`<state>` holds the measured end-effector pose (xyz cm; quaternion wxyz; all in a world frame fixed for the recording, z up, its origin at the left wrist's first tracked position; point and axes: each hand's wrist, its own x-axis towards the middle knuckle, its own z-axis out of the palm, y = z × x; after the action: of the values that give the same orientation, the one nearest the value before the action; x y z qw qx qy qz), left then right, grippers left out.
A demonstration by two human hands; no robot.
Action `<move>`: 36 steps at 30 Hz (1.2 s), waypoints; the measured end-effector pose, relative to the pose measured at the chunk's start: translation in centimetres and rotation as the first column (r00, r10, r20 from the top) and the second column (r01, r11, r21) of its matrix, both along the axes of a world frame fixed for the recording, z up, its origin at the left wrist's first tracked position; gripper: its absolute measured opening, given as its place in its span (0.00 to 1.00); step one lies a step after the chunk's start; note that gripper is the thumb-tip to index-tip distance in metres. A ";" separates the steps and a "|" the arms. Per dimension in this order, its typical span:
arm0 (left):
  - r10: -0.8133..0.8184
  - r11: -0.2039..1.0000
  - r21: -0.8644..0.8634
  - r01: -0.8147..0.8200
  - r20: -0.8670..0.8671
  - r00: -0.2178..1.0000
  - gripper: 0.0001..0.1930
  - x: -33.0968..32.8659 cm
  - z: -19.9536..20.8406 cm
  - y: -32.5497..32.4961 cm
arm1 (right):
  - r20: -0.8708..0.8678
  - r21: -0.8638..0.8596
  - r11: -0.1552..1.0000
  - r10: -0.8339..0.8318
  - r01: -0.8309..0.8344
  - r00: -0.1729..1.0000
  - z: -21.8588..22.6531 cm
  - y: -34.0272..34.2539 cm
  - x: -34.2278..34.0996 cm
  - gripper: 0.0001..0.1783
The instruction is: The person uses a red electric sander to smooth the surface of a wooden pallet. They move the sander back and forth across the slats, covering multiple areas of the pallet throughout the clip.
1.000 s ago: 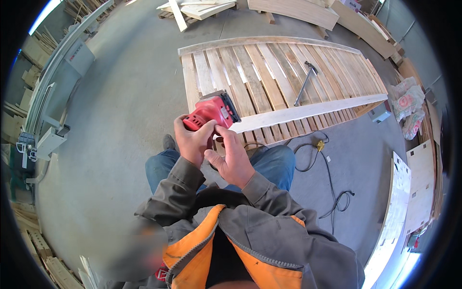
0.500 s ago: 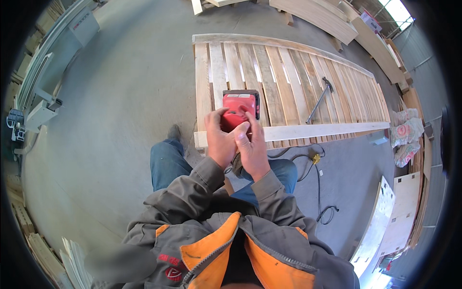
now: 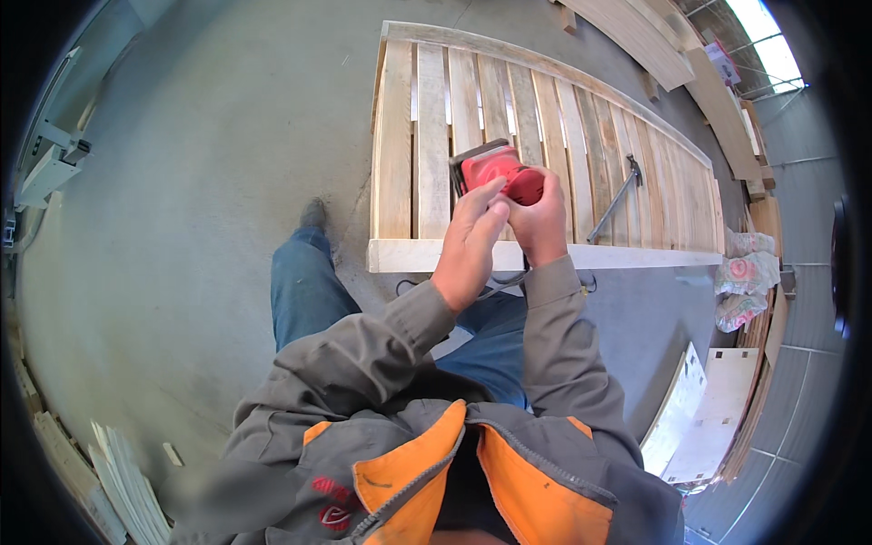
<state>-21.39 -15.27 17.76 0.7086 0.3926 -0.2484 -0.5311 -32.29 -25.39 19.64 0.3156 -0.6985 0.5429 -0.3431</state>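
Observation:
A red palm sander [image 3: 495, 166] with a dark flat pad is held above the near left part of a slatted wooden frame [image 3: 393, 154], turned so that its pad faces up and left. My right hand [image 3: 542, 222] is closed around the rounded end of its body. Against the near side of the sander lies my left hand [image 3: 468, 250], its fingers fairly straight and their tips on the red housing. A dark cord runs down behind my hands. Farther right, a hammer [image 3: 615, 202] rests across the slats, untouched.
My knees are close to the frame's near rail [image 3: 636, 257]. Dark cord [image 3: 509, 280] lies beneath it. Printed sacks [image 3: 749, 272] and white panels [image 3: 713, 409] stand at right. Boards [image 3: 627, 36] lie at far right, and a machine [image 3: 45, 168] stands at left.
The sander has gone right and been turned, its pad now facing up and left. My right hand has shifted to its rounded end. The view has swung, moving the frame up.

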 end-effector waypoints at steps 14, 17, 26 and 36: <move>-0.126 0.964 0.258 0.068 0.217 0.968 0.16 11.0 -6.0 16.5 | -0.505 0.082 0.894 0.418 -0.440 0.755 -1.4 -3.0 3.3 0.46; -0.101 0.968 0.248 0.030 0.280 0.955 0.18 11.3 -6.9 16.4 | -0.588 0.126 0.912 0.386 -0.392 0.711 -1.7 -2.9 5.1 0.47; -0.136 0.949 0.314 -0.002 0.417 0.899 0.16 13.0 -10.4 17.1 | -0.724 0.037 0.946 0.249 -0.323 0.643 -2.7 -3.8 9.4 0.51; 0.063 0.946 0.209 -0.246 0.628 0.776 0.14 18.1 -12.5 17.3 | -0.729 0.003 0.992 0.087 -0.124 0.679 -3.0 -13.9 14.0 0.46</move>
<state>-3.29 2.04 5.27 0.5682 0.6586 -0.3539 -0.3437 -18.29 -39.26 16.62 0.0770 -0.8146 0.5740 -0.0316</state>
